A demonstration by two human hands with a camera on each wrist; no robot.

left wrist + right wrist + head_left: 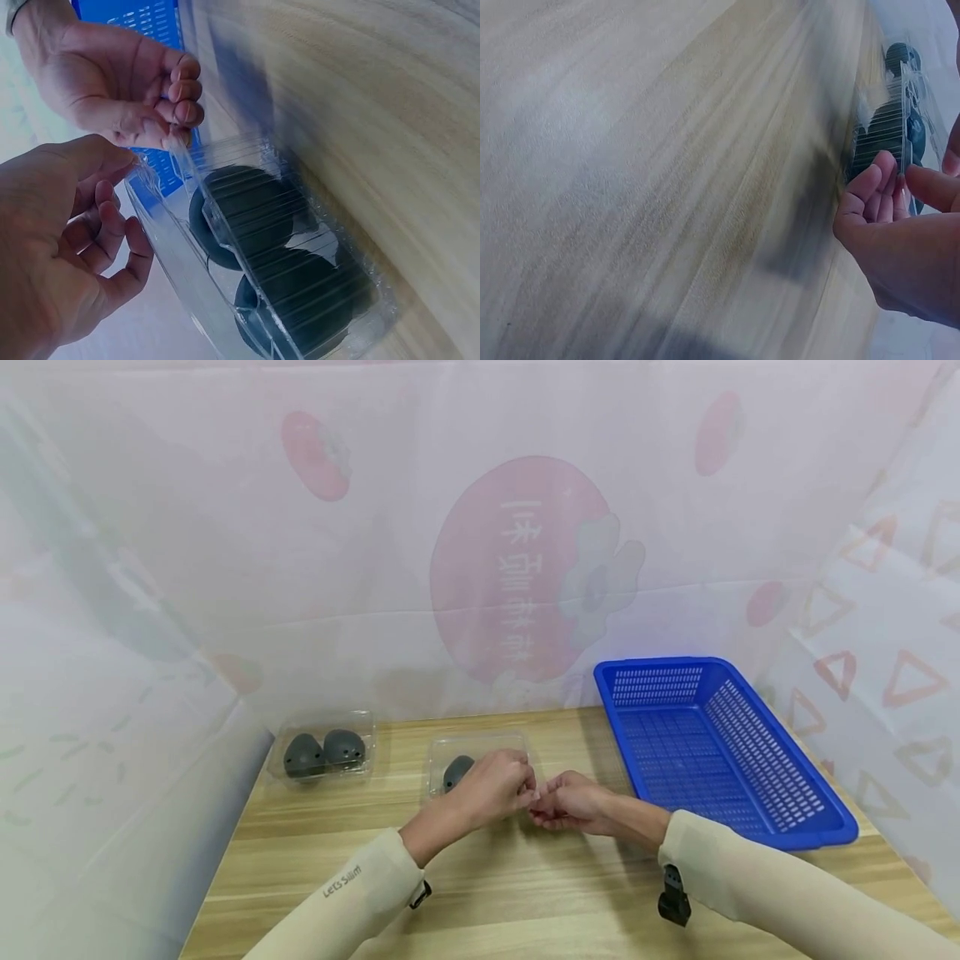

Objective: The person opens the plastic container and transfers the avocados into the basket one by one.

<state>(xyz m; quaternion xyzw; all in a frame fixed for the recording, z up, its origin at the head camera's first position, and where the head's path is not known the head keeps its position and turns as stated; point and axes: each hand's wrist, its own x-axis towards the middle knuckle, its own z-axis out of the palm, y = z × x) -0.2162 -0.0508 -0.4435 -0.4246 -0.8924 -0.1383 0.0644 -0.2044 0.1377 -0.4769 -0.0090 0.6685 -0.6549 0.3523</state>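
A clear plastic clamshell box sits at the middle of the table, with two dark grey-green rounded objects inside. Its lid stands partly raised from the base. At the near right corner of this box, my left hand pinches the lid's edge between thumb and fingers. Close against it, my right hand pinches the rim of the base, as the right wrist view also shows with the right hand at the ribbed side. The fingertips of both hands nearly meet.
Another clear plastic box at the back left holds two similar dark objects with small holes. To the right stands a blue slotted basket. Printed white cloth hangs behind the wooden table and along its sides.
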